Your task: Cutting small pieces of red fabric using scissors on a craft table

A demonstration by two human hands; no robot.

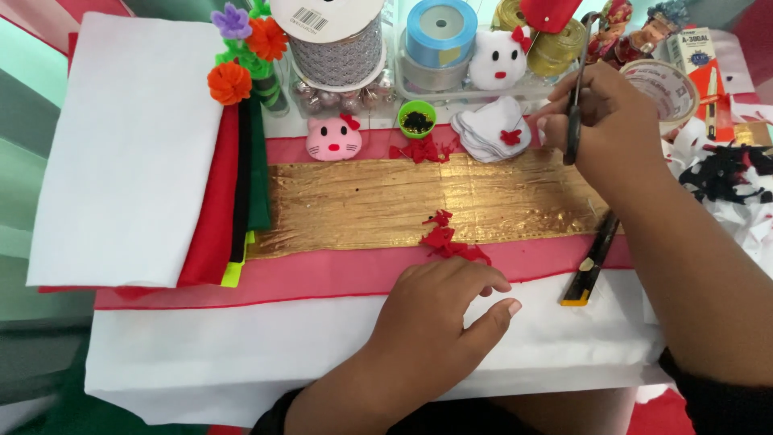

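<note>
My left hand [439,310] rests with curled fingers on the white sheet [241,354] at the front, its fingertips touching a small pile of red felt bows [447,239] on the gold and pink cloth [354,201]. Farther back at the right, my right hand [600,121] is closed on a pair of dark-handled scissors [573,113], blades pointing up toward the spools. A stack of white cat-head felt pieces [491,129] with a red bow lies just left of that hand. More red bows [420,150] sit beside them.
White, red, black and green felt sheets [129,153] lie at the left. Along the back stand ribbon spools [439,36], pipe-cleaner flowers [241,56], a pink cat face [333,138], a white one [498,58], a green cup of beads [417,119] and a tape roll [668,89]. A yellow-black cutter [592,262] lies right.
</note>
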